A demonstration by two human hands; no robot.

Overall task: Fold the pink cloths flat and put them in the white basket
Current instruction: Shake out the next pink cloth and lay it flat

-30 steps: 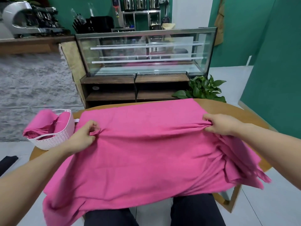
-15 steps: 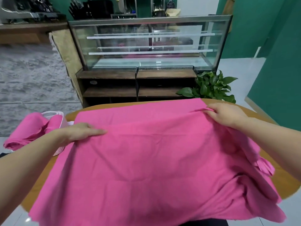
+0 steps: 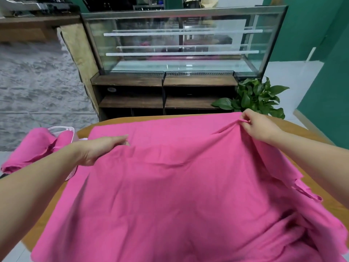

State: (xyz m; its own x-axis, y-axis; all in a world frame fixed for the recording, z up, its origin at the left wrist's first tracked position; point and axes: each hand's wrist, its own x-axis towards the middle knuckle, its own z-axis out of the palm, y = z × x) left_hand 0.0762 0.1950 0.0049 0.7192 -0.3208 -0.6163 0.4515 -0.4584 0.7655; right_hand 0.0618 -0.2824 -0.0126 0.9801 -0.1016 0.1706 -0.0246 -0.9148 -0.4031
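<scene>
pink cloth [image 3: 170,186] spread over table, long axis left-right | my right hand [image 3: 258,127] pinches far-right edge | my left hand [image 3: 100,148] flat, fingers straight, far-left

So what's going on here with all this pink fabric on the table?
A person is folding laundry. A large pink cloth lies spread over the wooden table. The right hand pinches the cloth near its far right corner and lifts a ridge; the left hand lies with straight fingers on the far left edge. At the left, the white basket already holds other pink cloths, bunched and spilling over its rim.
</scene>
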